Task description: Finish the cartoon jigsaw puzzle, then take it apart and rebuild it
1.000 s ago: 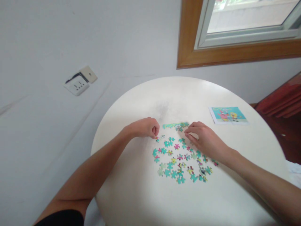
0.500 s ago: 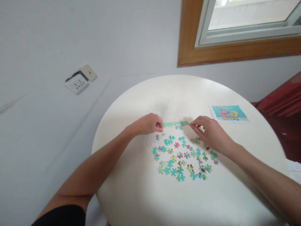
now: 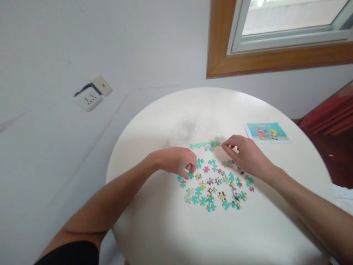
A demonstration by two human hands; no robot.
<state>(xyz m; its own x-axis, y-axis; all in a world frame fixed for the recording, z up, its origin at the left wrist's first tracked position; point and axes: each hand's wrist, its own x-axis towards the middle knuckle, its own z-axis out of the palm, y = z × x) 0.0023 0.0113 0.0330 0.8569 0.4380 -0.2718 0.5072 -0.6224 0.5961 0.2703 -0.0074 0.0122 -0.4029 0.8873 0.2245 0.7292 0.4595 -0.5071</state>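
Note:
An assembled strip of jigsaw puzzle [image 3: 202, 145], green and teal with a white figure, lies near the middle of the white table. At the strip's right end, my right hand [image 3: 242, 151] pinches with thumb and forefinger; the edge of a puzzle piece seems to be between the tips. My left hand [image 3: 179, 162] hovers over the left side of the loose puzzle pieces [image 3: 203, 185]. Its fingers are curled, with the thumb apart and pointing down; nothing shows in it. Some pieces are hidden beneath it. The loose ones are teal, pink, yellow and pale green.
A printed reference picture [image 3: 267, 132] with cartoon figures lies on the right side of the round white table [image 3: 171, 228]. A wall with a socket [image 3: 88, 98] stands at the left, and a wood-framed window [image 3: 220, 66] is behind. Red fabric [image 3: 328, 110] hangs at the right.
My left hand has left the strip's left end and come down and nearer, over the loose pieces, its thumb parting from the fingers. The right hand stays at the strip's right end.

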